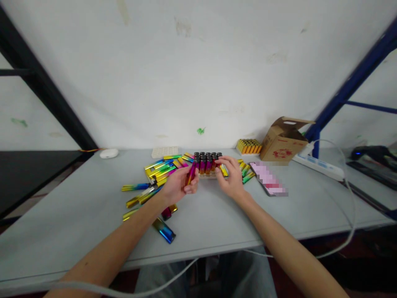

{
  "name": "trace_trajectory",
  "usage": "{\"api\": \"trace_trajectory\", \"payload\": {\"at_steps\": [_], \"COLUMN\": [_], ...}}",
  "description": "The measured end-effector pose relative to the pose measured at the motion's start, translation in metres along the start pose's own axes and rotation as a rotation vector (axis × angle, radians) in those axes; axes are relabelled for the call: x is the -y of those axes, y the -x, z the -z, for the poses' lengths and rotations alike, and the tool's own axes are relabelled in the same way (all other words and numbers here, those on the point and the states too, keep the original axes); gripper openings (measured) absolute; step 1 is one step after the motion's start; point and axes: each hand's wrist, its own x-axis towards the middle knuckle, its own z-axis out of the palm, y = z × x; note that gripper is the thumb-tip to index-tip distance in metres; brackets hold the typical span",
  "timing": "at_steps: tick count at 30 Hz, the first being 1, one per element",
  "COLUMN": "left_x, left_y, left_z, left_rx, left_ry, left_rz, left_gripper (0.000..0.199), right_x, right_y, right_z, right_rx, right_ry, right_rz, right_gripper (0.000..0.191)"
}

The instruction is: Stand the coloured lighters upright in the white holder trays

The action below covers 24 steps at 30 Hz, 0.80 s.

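Observation:
My left hand [180,184] is closed round a shiny purple tube [191,173], held upright just left of a rack. The white rack [207,176] holds several purple and gold tubes [208,164] with black tops, standing in rows. At the rack's right end is my right hand [231,176], its thumb and fingers curved and apart near a yellow tube [223,170]; whether it touches the tube is unclear. A loose pile of metallic gold, green and blue tubes [161,171] lies left of the rack, partly behind my left hand.
A white perforated tray [165,152] lies behind the pile. At the right are a tray of yellow cylinders [249,146], an open cardboard box [281,145], a phone [268,179] and a power strip [322,166]. A white case [109,153] sits back left. Cables cross the front edge.

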Motion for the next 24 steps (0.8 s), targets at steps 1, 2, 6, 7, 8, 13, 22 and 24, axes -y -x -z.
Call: {"api": "trace_trajectory", "payload": {"at_steps": [1,2,6,7,8,13,22,24], "left_x": [0.0012,0.0022,0.0052,0.0058,0.0064,0.0081,0.0040,0.0013], "left_y": [-0.0001,-0.0006,-0.0025,-0.0025,-0.0023,-0.0009,-0.0015,-0.0004], "left_z": [-0.0003,-0.0001,0.0029,0.0038,0.0047,0.0080,0.0055,0.0038], "left_rx": [0.008,0.018,0.066,0.073,0.077,0.078,0.089,0.105], "left_ry": [0.004,0.003,-0.036,-0.056,-0.080,-0.168,-0.094,-0.069], "left_rz": [0.024,0.037,-0.043,-0.061,-0.067,-0.057,0.012,0.049], "left_gripper": [0.033,0.035,0.022,0.017,0.015,0.019,0.034,0.046], "right_x": [0.0003,0.0004,-0.0001,-0.0003,-0.0007,-0.0029,-0.0028,-0.0032], "right_y": [0.0000,0.0000,-0.0004,-0.0005,-0.0005,-0.0001,-0.0006,-0.0004], "right_z": [0.0001,0.0001,0.0000,0.0000,-0.0001,-0.0007,0.0000,-0.0002], "right_rx": [0.000,0.000,-0.013,-0.019,-0.025,-0.043,-0.033,-0.032], "right_ry": [-0.004,-0.005,-0.008,-0.011,-0.014,-0.018,-0.018,-0.020], "right_rz": [-0.002,-0.008,-0.028,-0.030,-0.032,-0.058,-0.069,-0.069], "right_gripper": [0.019,0.018,0.019,0.019,0.018,0.018,0.019,0.019]}}
